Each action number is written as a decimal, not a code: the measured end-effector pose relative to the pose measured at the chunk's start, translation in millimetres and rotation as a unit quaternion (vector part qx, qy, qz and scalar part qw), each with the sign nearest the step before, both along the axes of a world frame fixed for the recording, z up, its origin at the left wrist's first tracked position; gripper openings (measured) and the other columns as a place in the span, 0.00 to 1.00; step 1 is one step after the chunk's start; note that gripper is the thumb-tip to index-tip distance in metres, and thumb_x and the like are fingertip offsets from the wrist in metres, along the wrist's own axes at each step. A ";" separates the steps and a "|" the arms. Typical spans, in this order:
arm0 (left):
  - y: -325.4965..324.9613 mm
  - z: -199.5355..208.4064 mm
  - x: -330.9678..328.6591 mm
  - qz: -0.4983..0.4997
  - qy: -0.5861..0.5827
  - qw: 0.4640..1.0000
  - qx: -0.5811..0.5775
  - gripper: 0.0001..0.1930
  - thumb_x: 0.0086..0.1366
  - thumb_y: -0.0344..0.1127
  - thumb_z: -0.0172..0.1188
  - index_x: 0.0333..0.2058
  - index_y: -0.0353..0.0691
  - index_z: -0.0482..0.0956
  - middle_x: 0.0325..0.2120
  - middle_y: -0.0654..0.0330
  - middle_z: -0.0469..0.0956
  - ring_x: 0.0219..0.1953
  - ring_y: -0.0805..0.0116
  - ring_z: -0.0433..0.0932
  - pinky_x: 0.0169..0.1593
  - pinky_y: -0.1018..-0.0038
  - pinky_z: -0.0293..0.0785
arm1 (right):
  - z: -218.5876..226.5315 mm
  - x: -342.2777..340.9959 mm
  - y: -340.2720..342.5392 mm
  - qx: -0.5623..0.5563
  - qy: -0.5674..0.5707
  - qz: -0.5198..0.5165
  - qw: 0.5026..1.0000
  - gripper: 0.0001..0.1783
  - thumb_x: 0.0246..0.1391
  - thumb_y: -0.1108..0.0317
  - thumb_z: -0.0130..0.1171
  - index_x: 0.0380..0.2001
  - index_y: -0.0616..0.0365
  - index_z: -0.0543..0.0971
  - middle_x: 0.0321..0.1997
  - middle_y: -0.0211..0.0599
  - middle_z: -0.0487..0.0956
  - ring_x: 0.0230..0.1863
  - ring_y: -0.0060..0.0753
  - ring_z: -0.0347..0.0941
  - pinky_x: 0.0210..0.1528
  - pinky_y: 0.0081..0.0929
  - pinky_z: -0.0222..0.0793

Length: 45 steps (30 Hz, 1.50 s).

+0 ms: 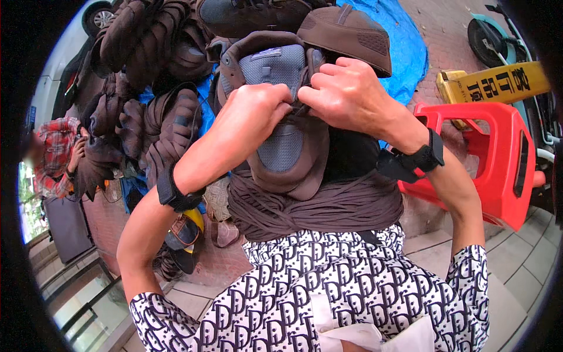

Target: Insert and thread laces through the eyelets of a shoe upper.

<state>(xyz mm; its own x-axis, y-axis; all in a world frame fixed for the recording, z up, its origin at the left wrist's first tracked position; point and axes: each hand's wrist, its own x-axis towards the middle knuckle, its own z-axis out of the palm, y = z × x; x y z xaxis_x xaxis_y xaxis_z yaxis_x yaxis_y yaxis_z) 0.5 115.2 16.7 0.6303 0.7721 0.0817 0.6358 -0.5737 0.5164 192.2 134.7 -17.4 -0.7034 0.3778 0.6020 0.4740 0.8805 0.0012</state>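
A brown shoe upper (314, 149) with a blue-grey mesh tongue (271, 66) lies in front of me, its rounded toe end toward my body. Both hands meet over its lacing area. My left hand (258, 111) is closed, with finger and thumb pinched at the eyelet edge. Just beside it, my right hand (346, 97) is curled into a fist at the opposite edge. A dark shoelace appears to be pinched between them, mostly hidden by the fingers. Across my lap lies a thick bundle of brown shoelaces (311, 211).
Stacks of brown shoe uppers (170, 126) rise at the left, and another upper (346, 38) lies beyond my hands on a blue tarp (407, 41). A red plastic stool (504, 170) stands at right by a yellow sign (498, 82). A person in a checked shirt (57, 149) works at far left.
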 end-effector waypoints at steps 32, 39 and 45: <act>-68.5 1.8 1.8 -0.167 0.011 0.920 0.353 0.13 0.42 0.30 0.55 0.29 0.31 0.73 0.22 0.59 0.70 0.20 0.74 0.69 0.22 0.81 0.66 | 45.9 -51.7 14.0 -0.288 -0.086 0.224 0.927 0.11 0.31 0.71 0.55 0.25 0.53 0.78 0.20 0.40 0.74 0.25 0.46 0.72 0.26 0.35 0.68; -66.1 -12.8 15.0 -0.132 -0.074 0.935 0.320 0.11 0.43 0.32 0.53 0.27 0.33 0.70 0.28 0.51 0.74 0.21 0.71 0.72 0.23 0.79 0.68 | 43.3 -37.5 13.6 -0.225 -0.053 0.134 0.963 0.18 0.29 0.72 0.58 0.32 0.50 0.77 0.21 0.36 0.74 0.26 0.40 0.72 0.26 0.36 0.67; -61.2 -10.3 19.6 -0.139 -0.107 0.959 0.223 0.11 0.41 0.30 0.53 0.28 0.34 0.69 0.20 0.59 0.68 0.20 0.69 0.72 0.21 0.77 0.68 | 42.6 -42.3 11.2 -0.237 -0.092 0.160 0.954 0.18 0.28 0.71 0.57 0.31 0.50 0.78 0.21 0.36 0.73 0.25 0.43 0.72 0.26 0.38 0.67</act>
